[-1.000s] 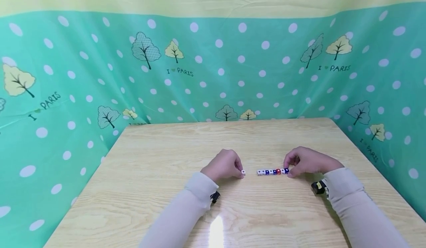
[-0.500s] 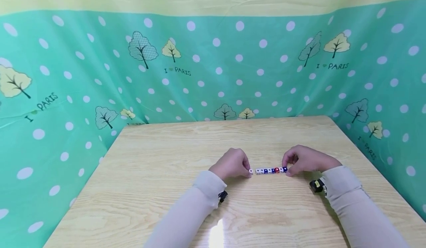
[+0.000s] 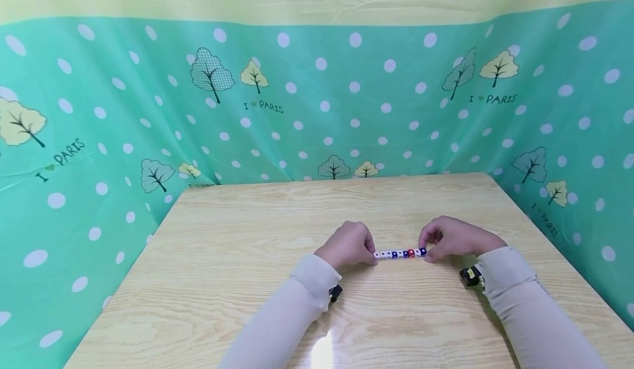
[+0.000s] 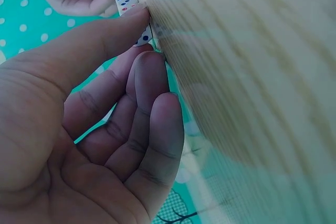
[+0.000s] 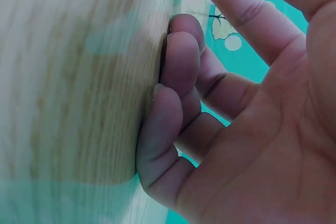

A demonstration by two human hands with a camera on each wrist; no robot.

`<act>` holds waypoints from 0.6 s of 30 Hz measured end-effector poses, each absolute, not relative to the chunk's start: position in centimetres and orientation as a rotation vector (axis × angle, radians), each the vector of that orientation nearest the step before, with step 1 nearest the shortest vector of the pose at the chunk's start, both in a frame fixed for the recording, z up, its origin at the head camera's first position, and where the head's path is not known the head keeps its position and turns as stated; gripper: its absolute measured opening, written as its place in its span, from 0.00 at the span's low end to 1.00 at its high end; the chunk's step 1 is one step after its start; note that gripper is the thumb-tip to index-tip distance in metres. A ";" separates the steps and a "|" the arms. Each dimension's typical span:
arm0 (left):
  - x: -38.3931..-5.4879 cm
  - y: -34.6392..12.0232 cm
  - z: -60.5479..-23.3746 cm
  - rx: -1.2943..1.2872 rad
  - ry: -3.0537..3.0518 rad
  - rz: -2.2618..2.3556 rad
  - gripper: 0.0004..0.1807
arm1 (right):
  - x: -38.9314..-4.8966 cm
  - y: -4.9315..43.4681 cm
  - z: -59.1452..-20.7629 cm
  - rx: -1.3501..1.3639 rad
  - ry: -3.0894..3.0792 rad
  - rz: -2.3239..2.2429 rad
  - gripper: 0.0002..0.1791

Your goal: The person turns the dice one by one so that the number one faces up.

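A straight row of small dice, white, blue and one red (image 3: 411,253), lies on the wooden table. At its left end, my left hand (image 3: 349,244) pinches a white die (image 3: 376,255) between thumb and fingertips; the left wrist view shows part of this white die (image 4: 143,38) below the thumb. This die appears to touch the row. At the opposite end, my right hand (image 3: 455,237) holds the blue end die (image 3: 423,252) with thumb and index finger. In the right wrist view the right hand's other fingers (image 5: 181,64) rest curled at the tabletop, and no dice show.
The light wooden table (image 3: 238,248) reaches back to a green dotted curtain (image 3: 297,110) with tree prints, which also hangs along both sides. A small black device (image 3: 470,276) sits at the right wrist, another (image 3: 335,293) at the left.
My left hand has slid right with the white die, closing the gap to the row's left end. The right hand has stayed at the right end, apart from a slight view shift.
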State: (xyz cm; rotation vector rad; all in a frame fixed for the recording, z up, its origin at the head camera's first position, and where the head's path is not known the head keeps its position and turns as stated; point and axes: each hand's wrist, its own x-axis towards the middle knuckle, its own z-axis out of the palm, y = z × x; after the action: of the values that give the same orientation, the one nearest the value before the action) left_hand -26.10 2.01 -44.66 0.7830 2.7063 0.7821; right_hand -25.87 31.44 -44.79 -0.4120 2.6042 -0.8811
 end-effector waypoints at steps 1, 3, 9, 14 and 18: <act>-26.1 2.1 -44.7 0.781 2.708 0.782 0.11 | -25.9 31.4 -44.8 -0.410 2.606 -0.881 0.13; -26.1 2.2 -44.8 0.775 2.711 0.777 0.12 | -25.9 31.5 -44.9 -0.405 2.608 -0.881 0.13; -26.2 2.2 -44.9 0.760 2.714 0.763 0.12 | -25.9 31.4 -44.8 -0.403 2.602 -0.872 0.13; -26.2 2.3 -44.7 0.759 2.719 0.776 0.11 | -25.9 31.2 -44.6 -0.390 2.612 -0.867 0.13; -26.0 2.3 -44.5 0.750 2.715 0.781 0.11 | -25.9 31.2 -44.8 -0.370 2.610 -0.864 0.13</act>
State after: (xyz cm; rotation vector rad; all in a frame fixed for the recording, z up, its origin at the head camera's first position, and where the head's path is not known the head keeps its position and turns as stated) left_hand -26.03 2.35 -44.52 0.7498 2.7154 0.7806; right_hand -25.94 31.20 -44.76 -0.3705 2.6096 -0.8643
